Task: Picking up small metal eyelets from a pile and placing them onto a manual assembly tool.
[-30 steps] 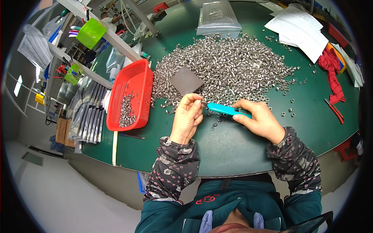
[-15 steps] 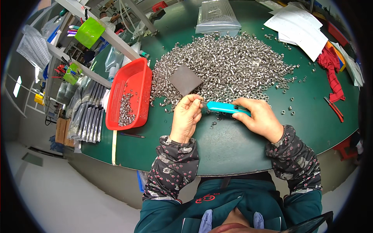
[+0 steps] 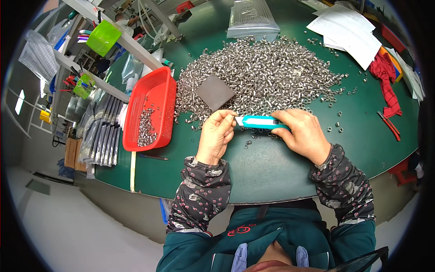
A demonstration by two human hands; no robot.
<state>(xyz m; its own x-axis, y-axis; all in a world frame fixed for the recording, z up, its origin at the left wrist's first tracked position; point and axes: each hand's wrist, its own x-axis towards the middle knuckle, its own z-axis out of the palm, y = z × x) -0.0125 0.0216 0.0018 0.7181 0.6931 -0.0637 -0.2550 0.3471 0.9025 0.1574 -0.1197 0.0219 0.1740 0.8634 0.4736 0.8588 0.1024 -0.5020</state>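
A teal utility knife (image 3: 259, 122) is gripped in my right hand (image 3: 304, 133), its short blade pointing left. The blade tip meets the fingertips of my left hand (image 3: 217, 134), where thumb and forefinger pinch a small piece mostly hidden by the fingers. Just beyond both hands spreads a large heap of small metal sleeves (image 3: 267, 75). A dark square plate (image 3: 215, 92) lies on the heap's near left side, past my left hand. A few loose sleeves are scattered on the table below the knife.
Left of the heap stands a red plastic basket (image 3: 162, 104) with some sleeves inside. A pencil (image 3: 154, 157) lies near it on the green table (image 3: 272, 177). Red-handled pliers (image 3: 389, 127), a red cloth (image 3: 385, 84) and papers (image 3: 346, 31) lie right; a plastic-bagged stack (image 3: 253, 20) lies behind.
The knife has rolled slightly, showing more of its flat side, and its blade is seen more plainly. My right fingers have shifted a little on the handle; my left hand keeps its pinch.
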